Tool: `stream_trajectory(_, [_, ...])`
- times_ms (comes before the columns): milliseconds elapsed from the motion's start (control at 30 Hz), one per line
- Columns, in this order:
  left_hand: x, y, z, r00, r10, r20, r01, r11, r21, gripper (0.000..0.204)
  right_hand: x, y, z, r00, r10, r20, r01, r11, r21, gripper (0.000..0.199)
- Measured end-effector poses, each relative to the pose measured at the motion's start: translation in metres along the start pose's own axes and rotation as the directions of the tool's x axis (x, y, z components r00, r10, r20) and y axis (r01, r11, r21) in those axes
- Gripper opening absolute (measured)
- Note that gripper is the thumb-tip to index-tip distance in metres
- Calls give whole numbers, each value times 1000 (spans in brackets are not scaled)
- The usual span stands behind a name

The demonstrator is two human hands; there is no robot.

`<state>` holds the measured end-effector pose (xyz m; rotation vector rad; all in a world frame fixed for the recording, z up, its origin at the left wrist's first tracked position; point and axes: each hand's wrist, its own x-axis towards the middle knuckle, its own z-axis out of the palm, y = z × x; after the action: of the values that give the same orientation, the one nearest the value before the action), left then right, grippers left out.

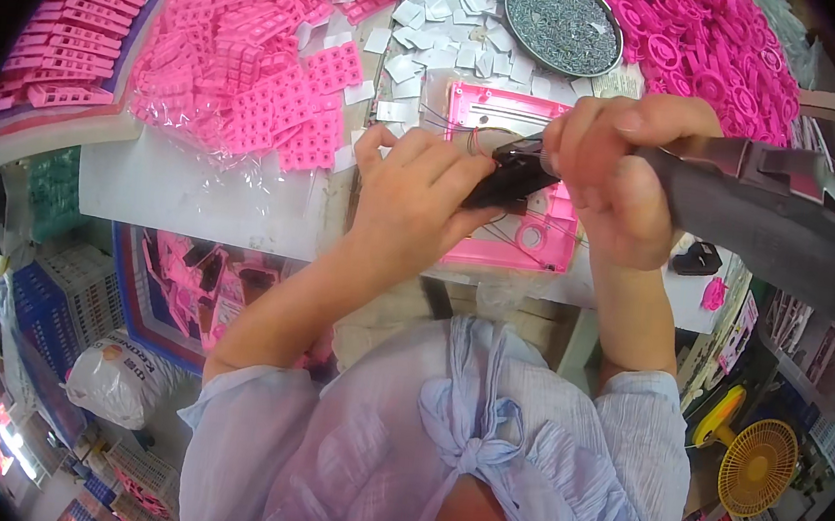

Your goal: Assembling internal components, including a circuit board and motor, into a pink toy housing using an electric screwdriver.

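Observation:
My left hand (412,192) reaches over the table with its fingers curled on a small black plastic part (508,181). In my right hand (627,170), closed around its front end, is a dark electric screwdriver (759,208) whose body runs off to the right. Its front end points at the black part; the tip itself is hidden by my fingers. Beneath both hands lies a pink plastic housing (561,256), open side up, with thin wires (526,233) running out of it. My hands cover the middle of the housing.
Pink button panels (291,108) in clear plastic lie left, beside scattered white pieces (414,39). A round tray of screws (509,16) stands at the back, pink rings (704,47) to its right. A black piece (696,257) lies right; a yellow fan (757,468) stands lower right.

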<state>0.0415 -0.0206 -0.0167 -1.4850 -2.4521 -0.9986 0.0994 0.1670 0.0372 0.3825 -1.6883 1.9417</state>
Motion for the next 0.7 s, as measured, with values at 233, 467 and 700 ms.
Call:
stream_trajectory(233, [-1, -6, 5, 999, 10, -43, -12, 998, -61, 43, -2, 3, 3, 1000, 2, 20, -1, 1000, -26, 30])
stream_trajectory(467, [0, -8, 7, 998, 14, -60, -19, 996, -85, 42, 0, 8, 5, 1000, -9, 30, 10, 1000, -24, 29])
stream_trajectory(700, [-1, -11, 9, 998, 18, -62, -25, 994, -110, 43, -3, 13, 7, 999, -7, 38, 10, 996, -83, 26])
